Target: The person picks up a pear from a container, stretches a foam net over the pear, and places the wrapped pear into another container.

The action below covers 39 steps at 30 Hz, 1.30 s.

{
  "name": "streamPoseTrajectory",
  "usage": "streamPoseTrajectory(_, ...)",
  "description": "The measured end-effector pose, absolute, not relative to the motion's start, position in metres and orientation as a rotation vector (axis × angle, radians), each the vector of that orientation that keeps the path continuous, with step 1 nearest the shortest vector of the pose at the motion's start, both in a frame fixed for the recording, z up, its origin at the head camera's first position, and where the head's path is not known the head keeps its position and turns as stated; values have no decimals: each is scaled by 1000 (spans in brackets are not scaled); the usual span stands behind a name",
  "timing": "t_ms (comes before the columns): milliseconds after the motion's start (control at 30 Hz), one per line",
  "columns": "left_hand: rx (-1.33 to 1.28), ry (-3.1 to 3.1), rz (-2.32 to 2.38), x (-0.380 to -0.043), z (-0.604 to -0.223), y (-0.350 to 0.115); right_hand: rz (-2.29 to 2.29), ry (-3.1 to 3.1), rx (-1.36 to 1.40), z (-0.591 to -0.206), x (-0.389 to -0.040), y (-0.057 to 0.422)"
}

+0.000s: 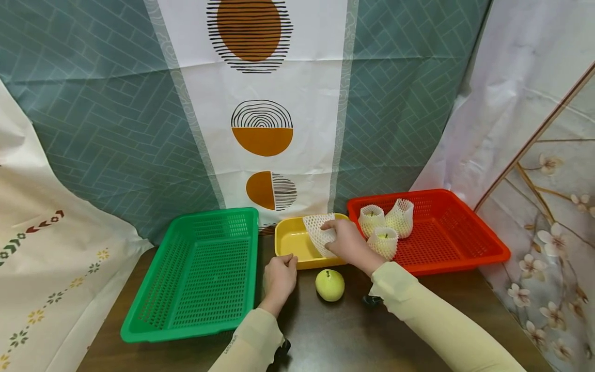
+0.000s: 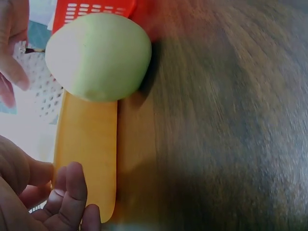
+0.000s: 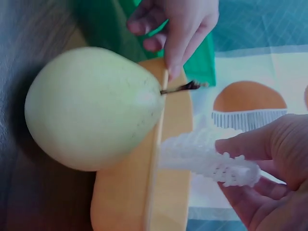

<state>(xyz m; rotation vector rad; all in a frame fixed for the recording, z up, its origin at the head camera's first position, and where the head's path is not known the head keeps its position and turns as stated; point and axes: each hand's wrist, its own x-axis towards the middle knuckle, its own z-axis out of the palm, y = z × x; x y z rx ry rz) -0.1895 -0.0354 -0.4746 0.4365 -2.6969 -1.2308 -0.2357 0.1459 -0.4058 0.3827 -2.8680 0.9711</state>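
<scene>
My right hand (image 1: 348,240) pinches a white foam fruit net (image 1: 319,235) between thumb and fingers, over the right half of a shallow yellow tray (image 1: 297,242). In the right wrist view the net (image 3: 211,163) looks flattened, with nothing inside it. At the tray's near left corner, my left hand (image 1: 280,276) holds the rim, its thumb (image 2: 41,172) on the inner side and fingers curled outside. A bare yellow-green pear (image 1: 330,285) stands stem up on the table just in front of the tray, between the two hands and touched by neither.
A green plastic basket (image 1: 254,258) stands on the left with nothing in it. To the right is a red basket (image 1: 492,248); three pears in foam nets (image 1: 385,242) sit at its left end. A patterned cloth (image 1: 297,103) hangs behind the dark wooden table (image 1: 344,336).
</scene>
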Motion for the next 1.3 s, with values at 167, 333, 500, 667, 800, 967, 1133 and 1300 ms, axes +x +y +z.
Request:
streamPoseTrajectory(167,461,-2667,-1266,-191,-472,-35,1065,-2720,422,-398,-221,147)
streamPoseTrajectory(333,345,-2471,-1490,-187,-457,-29,1152,-2628,456,-389,-208,144)
streamPoseTrajectory(500,96,-2316,-1686,-180,-434,-22,1292,-2545,532,-383,-198,137)
streamPoseTrajectory(667,-4,-2347,-1692,-177,-421,-22,1356,-2509,580,-384,-193,132)
streamPoseTrajectory(800,58,-2280,-1685,-175,-413,-28,1355,-2505,583,-387,-192,131)
streamPoseTrajectory(967,192,-2121,-1715,-178,-407,-37,1475,-2466,468,-393,-192,133)
streamPoseTrajectory(1133,218,-1967,-1747,-178,-403,-41,1577,-2562,364,-397,-191,134)
streamPoseTrajectory(1300,161,-1899,-1765,-176,-401,-38,1653,-2710,462,-396,-190,129)
